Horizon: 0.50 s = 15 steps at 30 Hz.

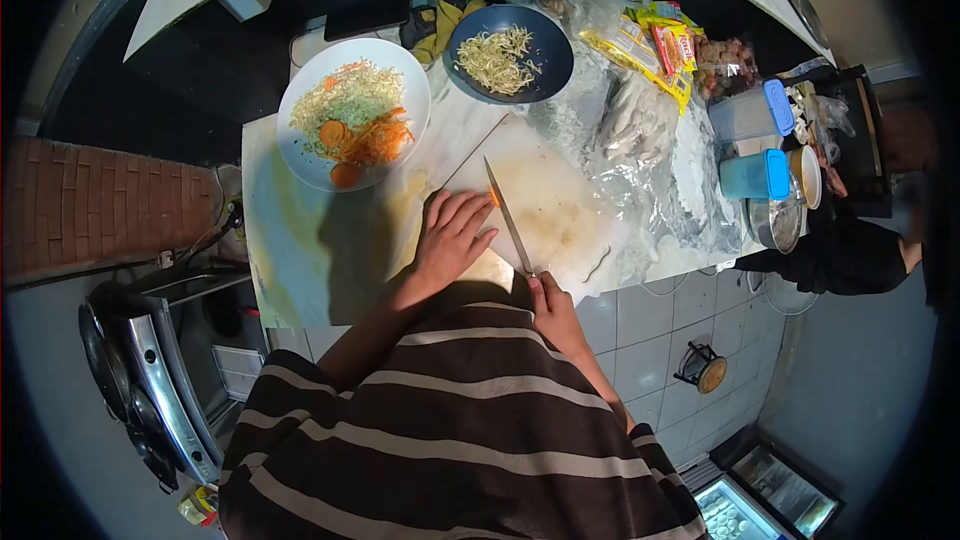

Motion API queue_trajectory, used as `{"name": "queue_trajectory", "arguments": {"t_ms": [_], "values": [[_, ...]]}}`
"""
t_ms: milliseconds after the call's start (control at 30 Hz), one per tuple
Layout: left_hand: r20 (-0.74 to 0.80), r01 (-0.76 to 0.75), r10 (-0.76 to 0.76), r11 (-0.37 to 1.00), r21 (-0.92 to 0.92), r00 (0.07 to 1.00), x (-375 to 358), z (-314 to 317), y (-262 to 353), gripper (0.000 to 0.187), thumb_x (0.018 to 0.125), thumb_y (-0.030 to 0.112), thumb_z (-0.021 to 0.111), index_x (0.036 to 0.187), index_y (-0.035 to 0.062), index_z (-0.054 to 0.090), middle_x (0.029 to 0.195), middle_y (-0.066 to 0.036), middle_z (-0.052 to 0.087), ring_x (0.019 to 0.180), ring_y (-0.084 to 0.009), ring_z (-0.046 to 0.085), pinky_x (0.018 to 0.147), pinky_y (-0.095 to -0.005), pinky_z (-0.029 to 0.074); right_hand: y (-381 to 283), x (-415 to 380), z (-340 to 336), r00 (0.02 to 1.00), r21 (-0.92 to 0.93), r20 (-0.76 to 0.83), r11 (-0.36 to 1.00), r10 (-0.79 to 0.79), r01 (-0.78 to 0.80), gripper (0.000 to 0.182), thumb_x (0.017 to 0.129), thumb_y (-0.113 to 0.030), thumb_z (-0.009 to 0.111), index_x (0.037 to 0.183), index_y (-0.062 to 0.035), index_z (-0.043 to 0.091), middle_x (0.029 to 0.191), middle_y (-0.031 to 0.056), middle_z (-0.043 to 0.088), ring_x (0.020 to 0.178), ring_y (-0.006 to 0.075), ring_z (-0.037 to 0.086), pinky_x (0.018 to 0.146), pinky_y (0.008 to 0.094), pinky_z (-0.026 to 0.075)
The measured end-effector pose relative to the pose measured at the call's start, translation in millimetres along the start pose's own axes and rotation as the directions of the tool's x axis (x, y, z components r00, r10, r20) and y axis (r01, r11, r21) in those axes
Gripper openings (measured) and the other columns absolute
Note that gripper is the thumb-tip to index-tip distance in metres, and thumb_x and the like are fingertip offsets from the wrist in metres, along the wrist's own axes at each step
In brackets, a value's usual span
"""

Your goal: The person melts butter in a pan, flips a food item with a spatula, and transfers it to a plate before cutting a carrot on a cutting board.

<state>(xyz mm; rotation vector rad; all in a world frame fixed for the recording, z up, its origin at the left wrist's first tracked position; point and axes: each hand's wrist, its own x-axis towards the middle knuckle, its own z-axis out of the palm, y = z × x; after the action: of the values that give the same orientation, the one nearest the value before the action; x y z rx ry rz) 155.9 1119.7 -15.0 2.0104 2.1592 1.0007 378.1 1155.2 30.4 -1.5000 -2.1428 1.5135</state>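
Observation:
On the white cutting board (560, 210), my left hand (452, 238) presses down with its fingers together, a small orange piece of carrot (494, 198) at its fingertips. My right hand (552, 308) is wrapped round the handle of a knife (508, 217), whose blade points away from me and lies beside the carrot piece. A white plate (292, 130) at the upper left holds shredded carrot (378, 137), carrot pieces and pale and green chopped vegetables. Behind the board, a dark pan (557, 60) contains bean sprouts (500, 58).
Clear plastic bags (640, 125) and yellow packets (655, 50) lie right of the pan. Containers with blue lids (776, 174) stand at the table's right end. Beyond them a person's dark-sleeved arm (850, 255) shows. A stool (711, 374) stands on the tiled floor.

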Motion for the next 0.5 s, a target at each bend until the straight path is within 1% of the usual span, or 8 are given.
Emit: {"name": "queue_trajectory", "arguments": {"t_ms": [100, 167, 200, 267, 400, 500], "values": [[0.038, 0.012, -0.011, 1.000, -0.023, 0.999, 2.5, 4.2, -1.6, 0.042, 0.087, 0.027, 0.067, 0.123, 0.0059, 0.061, 0.128, -0.004, 0.059, 0.127, -0.0222, 0.048, 0.112, -0.0458, 0.026, -5.7, -0.1, -1.6, 1.000, 0.014, 0.016, 1.000, 0.023, -0.023, 0.030, 0.103, -0.029, 0.045, 0.095, -0.0003, 0.050, 0.057, 0.0256, 0.054, 0.057, 0.0461, 0.058, 0.050, 0.0478, 0.041], [0.047, 0.013, -0.012, 1.000, -0.027, 0.999, 2.9, 3.1, -1.7, 0.043, 0.087, 0.027, 0.067, 0.124, 0.0062, 0.061, 0.129, -0.004, 0.058, 0.127, -0.0223, 0.048, 0.112, -0.0460, 0.026, -7.5, -0.3, -2.3, 1.000, -0.016, -0.010, 1.000, 0.006, -0.006, 0.030, 0.103, -0.028, 0.045, 0.095, -0.0001, 0.049, 0.059, 0.0266, 0.056, 0.060, 0.0482, 0.059, 0.051, 0.0504, 0.041], [0.054, 0.015, -0.013, 0.999, -0.028, 0.998, 3.7, 2.3, -1.7, 0.043, 0.087, 0.028, 0.066, 0.124, 0.0065, 0.060, 0.130, -0.004, 0.058, 0.127, -0.0225, 0.048, 0.112, -0.0461, 0.026, -7.3, -0.5, -1.6, 1.000, -0.018, -0.012, 1.000, 0.007, -0.007, 0.030, 0.103, -0.028, 0.045, 0.095, -0.0001, 0.049, 0.059, 0.0266, 0.056, 0.060, 0.0482, 0.059, 0.051, 0.0504, 0.041], [0.054, 0.012, -0.010, 1.000, -0.024, 0.998, 5.7, 0.0, -0.7, 0.043, 0.088, 0.028, 0.066, 0.125, 0.0069, 0.060, 0.131, -0.004, 0.057, 0.127, -0.0226, 0.047, 0.112, -0.0463, 0.026, -5.4, -0.4, 0.6, 0.995, -0.074, -0.086, 0.996, -0.049, 0.043, 0.028, 0.103, -0.027, 0.045, 0.095, 0.0003, 0.049, 0.061, 0.0276, 0.057, 0.064, 0.0501, 0.059, 0.052, 0.0529, 0.042], [0.065, -0.002, 0.002, 1.000, -0.007, 0.998, 8.1, 0.0, 1.7, 0.044, 0.088, 0.029, 0.065, 0.127, 0.0080, 0.059, 0.133, -0.005, 0.055, 0.129, -0.0229, 0.046, 0.113, -0.0466, 0.025, -3.3, 0.5, -1.3, 0.996, -0.106, -0.063, 0.993, -0.056, 0.049, 0.027, 0.103, -0.026, 0.045, 0.097, 0.0005, 0.048, 0.062, 0.0283, 0.058, 0.066, 0.0509, 0.060, 0.053, 0.0540, 0.042], [0.083, 0.028, -0.026, 0.999, -0.026, 0.996, 8.5, 1.7, 0.4, 0.045, 0.089, 0.030, 0.064, 0.128, 0.0081, 0.058, 0.134, -0.005, 0.054, 0.129, -0.0230, 0.045, 0.113, -0.0465, 0.025, -4.6, 1.2, -1.6, 0.999, -0.092, -0.045, 0.996, -0.027, 0.023, 0.027, 0.103, -0.026, 0.045, 0.098, 0.0003, 0.048, 0.062, 0.0287, 0.058, 0.066, 0.0511, 0.059, 0.053, 0.0536, 0.042]]}}
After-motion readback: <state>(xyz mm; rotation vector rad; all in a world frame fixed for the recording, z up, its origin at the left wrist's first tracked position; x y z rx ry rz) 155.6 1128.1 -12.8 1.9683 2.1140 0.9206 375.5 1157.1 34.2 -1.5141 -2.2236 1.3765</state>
